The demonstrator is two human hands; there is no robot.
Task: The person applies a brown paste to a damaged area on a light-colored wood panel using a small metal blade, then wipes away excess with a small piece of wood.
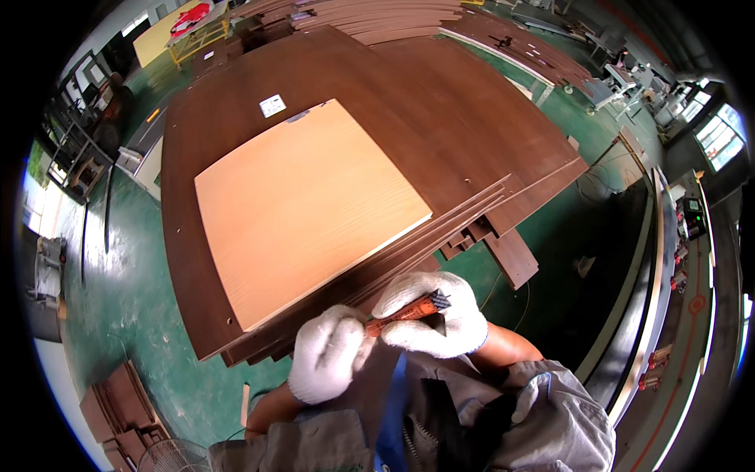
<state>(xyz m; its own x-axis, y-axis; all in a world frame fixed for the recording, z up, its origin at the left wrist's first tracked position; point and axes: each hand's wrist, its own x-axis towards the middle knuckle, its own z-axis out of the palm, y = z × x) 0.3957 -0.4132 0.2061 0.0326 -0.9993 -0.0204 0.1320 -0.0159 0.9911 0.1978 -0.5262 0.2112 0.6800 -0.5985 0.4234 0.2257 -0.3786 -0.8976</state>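
Observation:
In front of my chest, both hands wear white knitted gloves and meet at a short orange stick-shaped tool (403,313) with dark markings and a black end. My right hand (460,334) is closed round it, thumb below and fingers above, the black end pointing up to the right. My left hand (326,354) pinches its left end; those fingertips are partly hidden. Just beyond my hands, a light wood-coloured panel (307,212) lies on a stack of dark brown panels (440,102). A white label (272,106) sits on the brown surface behind the light panel.
More brown boards (377,20) are piled at the far side. Brown offcuts (126,413) and a fan guard (174,456) stand at the lower left. A long machine (684,315) runs along the right. A forklift (90,102) is at the far left on the green floor (130,267).

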